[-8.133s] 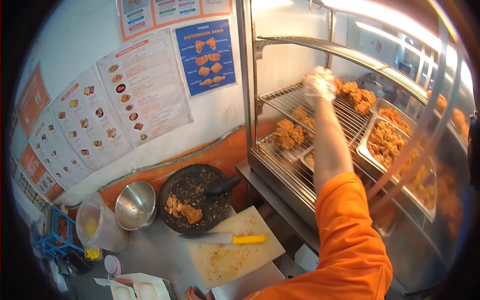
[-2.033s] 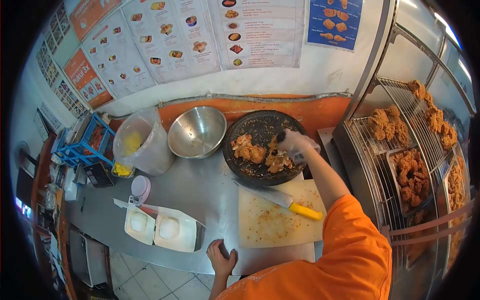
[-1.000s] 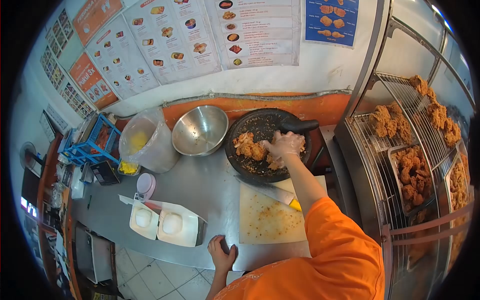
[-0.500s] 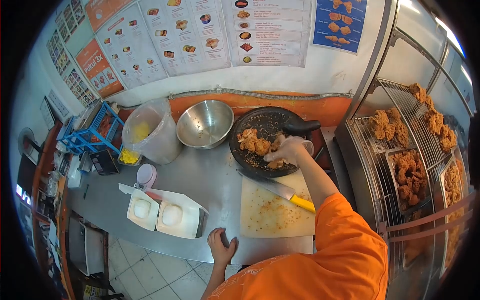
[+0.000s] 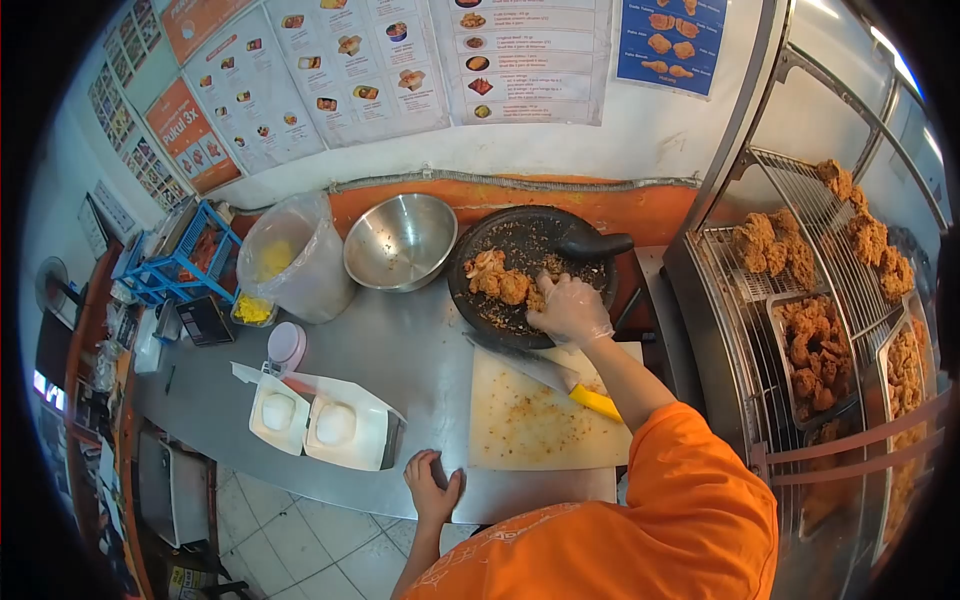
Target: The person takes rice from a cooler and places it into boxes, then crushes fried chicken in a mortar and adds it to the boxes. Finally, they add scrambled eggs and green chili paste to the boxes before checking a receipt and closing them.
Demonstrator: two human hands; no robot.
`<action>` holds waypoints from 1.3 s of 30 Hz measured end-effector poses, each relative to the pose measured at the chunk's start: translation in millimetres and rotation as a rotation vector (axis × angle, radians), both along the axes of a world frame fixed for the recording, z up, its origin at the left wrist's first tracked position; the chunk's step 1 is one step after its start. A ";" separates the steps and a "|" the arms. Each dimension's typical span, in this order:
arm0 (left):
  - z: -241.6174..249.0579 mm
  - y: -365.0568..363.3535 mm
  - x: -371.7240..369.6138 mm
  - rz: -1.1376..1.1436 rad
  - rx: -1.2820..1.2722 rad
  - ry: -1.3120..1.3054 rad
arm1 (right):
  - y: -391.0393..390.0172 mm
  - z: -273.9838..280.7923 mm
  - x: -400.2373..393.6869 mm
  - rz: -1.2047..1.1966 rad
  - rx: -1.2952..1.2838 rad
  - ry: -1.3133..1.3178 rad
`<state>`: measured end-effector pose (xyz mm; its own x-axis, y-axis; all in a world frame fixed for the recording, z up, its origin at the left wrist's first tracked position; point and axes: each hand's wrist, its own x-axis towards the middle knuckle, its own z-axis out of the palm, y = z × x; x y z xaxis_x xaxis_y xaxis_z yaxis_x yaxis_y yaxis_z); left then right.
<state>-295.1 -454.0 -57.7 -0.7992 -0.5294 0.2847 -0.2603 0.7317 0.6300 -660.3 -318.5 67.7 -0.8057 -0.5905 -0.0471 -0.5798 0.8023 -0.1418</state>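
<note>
Inside the dark stone mortar (image 5: pixel 500 235), my right hand (image 5: pixel 570 308), in a clear glove, has its fingers closed on the pieces of fried chicken (image 5: pixel 512 287). The black pestle (image 5: pixel 597 247) rests at the mortar's right side. Bare, my left hand (image 5: pixel 433 487) lies on the front edge of the steel counter (image 5: pixel 340 490), fingers apart and holding nothing. A knife with a yellow handle (image 5: pixel 597 402) lies on the crumb-covered cutting board (image 5: pixel 540 445), its blade partly against the mortar. Left of the board stand open white boxes (image 5: pixel 362 450) with white rounded mounds inside.
A steel bowl (image 5: pixel 402 243), a plastic-lined bucket (image 5: pixel 318 285), a pink-lidded container (image 5: pixel 287 343) and a blue rack (image 5: pixel 190 250) stand to the left. At the right, a warming cabinet (image 5: pixel 705 330) holds fried chicken (image 5: pixel 815 350) on racks and trays.
My right hand has moved left and slightly down in the mortar, onto the chicken. The whole view has shifted slightly; my left hand stays at the counter edge.
</note>
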 end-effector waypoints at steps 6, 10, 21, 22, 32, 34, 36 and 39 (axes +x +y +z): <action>1.3 1.4 -0.9 0.016 -0.010 -0.016 | 2.6 3.5 0.0 -0.013 -0.027 -0.037; 1.2 2.9 -2.0 0.029 -0.005 -0.015 | 3.4 -3.2 4.2 -0.031 -0.084 -0.007; -2.1 1.3 -0.8 0.037 -0.018 -0.043 | 3.5 -9.7 -2.2 0.017 -0.179 -0.002; -2.2 0.3 0.4 0.039 -0.018 -0.047 | 2.4 -12.6 0.7 0.019 -0.179 -0.006; -3.2 -14.6 9.2 -0.057 0.221 0.097 | -6.0 -2.4 -2.1 -0.322 -0.437 -0.150; 11.7 -27.7 21.7 -0.120 0.523 0.230 | -2.3 -1.9 -12.2 -0.379 -0.588 -0.185; 40.2 -48.3 41.1 -0.139 0.452 0.256 | -19.7 33.9 20.1 -0.390 -0.798 -0.256; 58.5 -103.5 71.8 0.032 0.163 0.363 | -68.3 70.8 77.1 -0.311 -1.402 -0.714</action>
